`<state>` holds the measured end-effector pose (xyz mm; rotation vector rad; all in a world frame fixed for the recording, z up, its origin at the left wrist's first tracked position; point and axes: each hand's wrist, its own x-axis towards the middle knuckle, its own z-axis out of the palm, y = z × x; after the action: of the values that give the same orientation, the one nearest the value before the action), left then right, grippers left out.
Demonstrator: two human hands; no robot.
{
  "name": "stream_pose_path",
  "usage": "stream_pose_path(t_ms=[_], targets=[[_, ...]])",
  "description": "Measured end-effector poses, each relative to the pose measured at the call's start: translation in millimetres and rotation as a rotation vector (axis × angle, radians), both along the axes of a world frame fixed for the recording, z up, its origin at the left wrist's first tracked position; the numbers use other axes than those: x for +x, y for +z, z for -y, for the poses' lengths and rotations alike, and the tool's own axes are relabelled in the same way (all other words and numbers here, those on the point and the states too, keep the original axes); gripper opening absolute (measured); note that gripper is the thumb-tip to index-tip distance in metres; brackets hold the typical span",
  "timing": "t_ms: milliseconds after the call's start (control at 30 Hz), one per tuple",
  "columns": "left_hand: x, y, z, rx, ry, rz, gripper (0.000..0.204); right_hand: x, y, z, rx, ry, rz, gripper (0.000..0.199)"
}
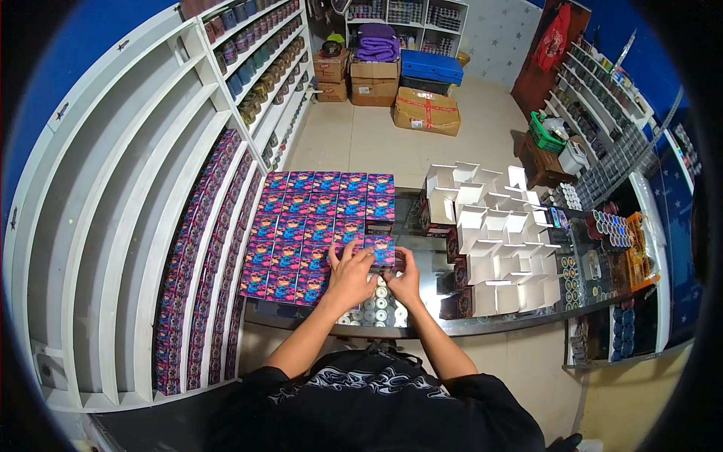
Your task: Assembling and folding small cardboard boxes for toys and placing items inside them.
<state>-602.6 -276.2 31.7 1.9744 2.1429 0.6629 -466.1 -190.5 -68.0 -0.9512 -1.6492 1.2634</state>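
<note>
Holding 1 patterned box point(379, 251) between 2 hands point(352, 279); farthest box row point(326, 181): 5.

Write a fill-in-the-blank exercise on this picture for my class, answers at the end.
1. The open boxes stand to the ____ of the closed patterned boxes.
2. The left hand and right hand wear no gloves; both are ____.
3. The folded bundle on a cardboard box is ____.
4. The plastic basket at the upper right is ____.

Missing words: right; bare; purple; green.
</note>
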Motion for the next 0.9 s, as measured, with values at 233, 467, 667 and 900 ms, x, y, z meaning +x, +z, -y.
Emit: stream_pose_path(t_ms=[233, 467, 667, 900], targets=[[-7, -2, -19, -0.010, 0.014, -0.035, 0.046, -13, -4, -27, 0.057, -0.007, -0.037, 0.059], [-12, -3, -28, -0.027, 0.024, -0.027, 0.047, -16, -6, -33, -0.021, 0.017, -0.040, 0.060], [-15, -4, -27, -0.013, 0.017, -0.004, 0.046, -17, -4, -31, -0.033, 0.027, -0.041, 0.063], [-18, 3, -23, 0.005, -0.015, 0.082, 0.046, -7, -6, -29, 0.020, -0.016, -0.046, 0.065]])
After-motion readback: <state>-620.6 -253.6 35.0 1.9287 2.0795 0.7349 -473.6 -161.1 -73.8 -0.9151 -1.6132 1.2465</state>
